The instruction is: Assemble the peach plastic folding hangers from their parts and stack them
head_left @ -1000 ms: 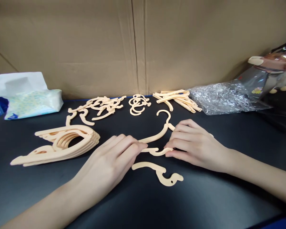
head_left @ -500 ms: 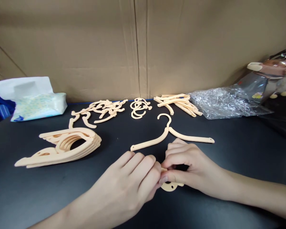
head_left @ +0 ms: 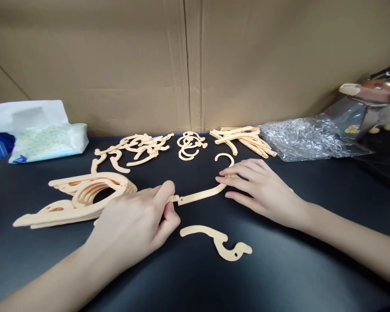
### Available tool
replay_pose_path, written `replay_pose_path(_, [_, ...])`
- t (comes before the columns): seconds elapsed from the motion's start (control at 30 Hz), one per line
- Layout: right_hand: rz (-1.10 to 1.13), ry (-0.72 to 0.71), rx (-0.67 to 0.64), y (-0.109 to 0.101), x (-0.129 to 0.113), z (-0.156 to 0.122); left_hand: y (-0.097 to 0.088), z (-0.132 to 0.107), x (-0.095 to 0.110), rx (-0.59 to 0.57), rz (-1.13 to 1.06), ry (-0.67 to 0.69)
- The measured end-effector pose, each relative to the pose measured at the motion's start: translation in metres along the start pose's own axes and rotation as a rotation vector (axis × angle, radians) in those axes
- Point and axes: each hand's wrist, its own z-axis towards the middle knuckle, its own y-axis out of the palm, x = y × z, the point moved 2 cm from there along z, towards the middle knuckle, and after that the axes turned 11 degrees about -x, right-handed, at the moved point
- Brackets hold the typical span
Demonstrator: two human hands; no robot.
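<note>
Beige hanger on bench between hands: hook pointing away, curling left; arm, long axis slanting near-left. Left hand: fingers pinching end piece at arm's tip. Right hand: fingers over hanger's centre; cannot tell whether gripping. Nearer: curved piece. Left hand partly blocks stacked pieces. Beyond: three part piles.

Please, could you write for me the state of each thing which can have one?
Left hand: closed on a beige piece, mostly hidden.
Right hand: fingers extended over the hooked hanger.
Hooked hanger: lying flat, partly covered.
Loose curved piece: flat, apart from both hands.
Curved beige frames: stacked.
Beige strips: heaped.
Tissue pack: open, tissue sticking out.
Clear plastic: crumpled.
</note>
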Motion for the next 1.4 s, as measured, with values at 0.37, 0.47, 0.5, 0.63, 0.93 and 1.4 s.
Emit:
replay_pose_path(0.37, [0.018, -0.017, -0.031, 0.005, 0.002, 0.003, 0.012, 0.003, 0.003, -0.21, 0.012, -0.042])
replay_pose_path(0.47, [0.083, -0.019, -0.04, 0.005, 0.0, 0.002, 0.011, 0.004, 0.0, -0.245, -0.017, -0.051])
replay_pose_path(0.5, [0.112, -0.017, -0.043, 0.005, 0.0, 0.002, 0.011, 0.005, 0.0, -0.251, -0.024, -0.054])
replay_pose_path(0.63, [0.221, -0.005, -0.052, 0.004, 0.001, 0.002, 0.011, 0.006, -0.002, -0.265, -0.03, -0.057])
replay_pose_path(0.93, [0.281, -0.003, -0.067, 0.003, 0.002, 0.001, 0.022, 0.001, -0.006, -0.167, -0.179, -0.009])
replay_pose_path(1.4, [0.174, -0.033, 0.001, 0.003, -0.001, 0.001, 0.023, -0.003, -0.001, -0.211, -0.226, 0.102])
